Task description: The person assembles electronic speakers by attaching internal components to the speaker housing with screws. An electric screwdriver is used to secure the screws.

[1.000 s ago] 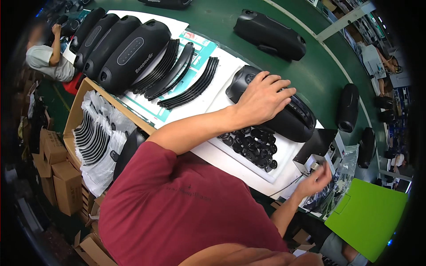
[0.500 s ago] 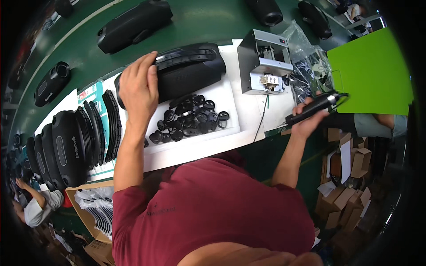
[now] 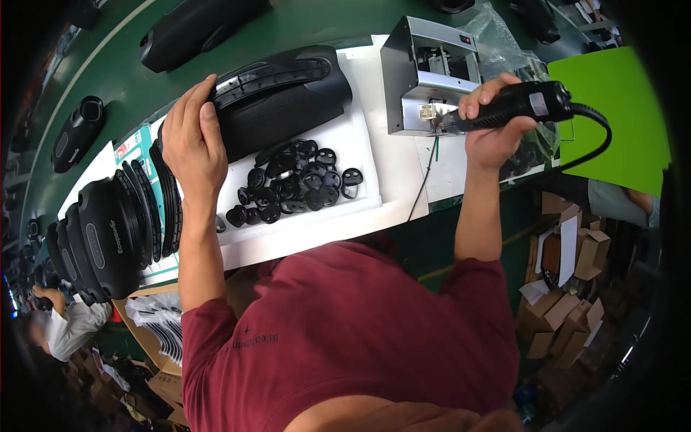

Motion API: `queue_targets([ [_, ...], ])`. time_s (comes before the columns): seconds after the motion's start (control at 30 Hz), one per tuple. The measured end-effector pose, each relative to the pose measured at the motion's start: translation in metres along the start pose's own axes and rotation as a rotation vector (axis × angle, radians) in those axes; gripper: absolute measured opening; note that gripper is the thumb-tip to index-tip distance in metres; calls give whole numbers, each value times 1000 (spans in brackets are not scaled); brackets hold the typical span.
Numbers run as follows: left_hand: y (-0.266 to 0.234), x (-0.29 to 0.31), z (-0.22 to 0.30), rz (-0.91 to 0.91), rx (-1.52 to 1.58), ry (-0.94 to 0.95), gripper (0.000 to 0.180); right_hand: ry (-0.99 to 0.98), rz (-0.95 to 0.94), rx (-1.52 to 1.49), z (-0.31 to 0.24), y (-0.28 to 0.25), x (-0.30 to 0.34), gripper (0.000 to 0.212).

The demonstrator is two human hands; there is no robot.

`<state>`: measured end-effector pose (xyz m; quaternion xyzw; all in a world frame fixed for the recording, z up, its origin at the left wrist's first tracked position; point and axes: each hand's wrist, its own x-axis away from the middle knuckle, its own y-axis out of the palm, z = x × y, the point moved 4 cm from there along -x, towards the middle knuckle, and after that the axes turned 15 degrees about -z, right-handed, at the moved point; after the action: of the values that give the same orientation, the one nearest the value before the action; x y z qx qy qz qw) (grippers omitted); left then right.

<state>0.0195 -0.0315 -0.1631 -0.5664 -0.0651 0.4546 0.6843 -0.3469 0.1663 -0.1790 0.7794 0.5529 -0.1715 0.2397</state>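
My left hand [image 3: 193, 140] grips the left end of a black portable speaker [image 3: 284, 115], its thumb apart from its fingers. The speaker lies on a white foam tray [image 3: 367, 155], with a long strip-shaped recess facing up. In my right hand [image 3: 497, 126] is a black corded electric screwdriver [image 3: 536, 102], held nearly level. Its tip points left and is at the front outlet of a silver-and-black screw feeder [image 3: 443, 79]; whether they touch I cannot tell. Beside the speaker, small black ring-like parts [image 3: 295, 180] are heaped in the tray.
At the left, several black speakers [image 3: 108, 234] stand in a row beside curved black strips [image 3: 147, 209]. A plastic bag [image 3: 497, 43] lies behind the feeder, near a bright green panel [image 3: 612, 119]. An open carton [image 3: 147, 331] sits at lower left. More speakers [image 3: 194, 32] stand beyond the bench.
My right hand has brought the screwdriver up and left, from beside the bench's right edge to the screw feeder's front. My left hand stays on the speaker's end. The whole view has shifted slightly.
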Motion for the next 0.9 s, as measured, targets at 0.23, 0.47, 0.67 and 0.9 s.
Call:
queue_targets([
  [0.23,-5,4,-3,67,-6,51,28,-73,-94,-282,-9,13,-8,99],
  [0.47,-6,-2,2,35,62,39,30,-299,-424,-405,-28,122,-104,109],
  [0.67,-7,1,-6,34,68,18,32,-256,-441,-376,26,154,-131,112],
  [0.9,-5,0,-9,19,57,19,34,-143,-453,-425,45,152,-138,111],
])
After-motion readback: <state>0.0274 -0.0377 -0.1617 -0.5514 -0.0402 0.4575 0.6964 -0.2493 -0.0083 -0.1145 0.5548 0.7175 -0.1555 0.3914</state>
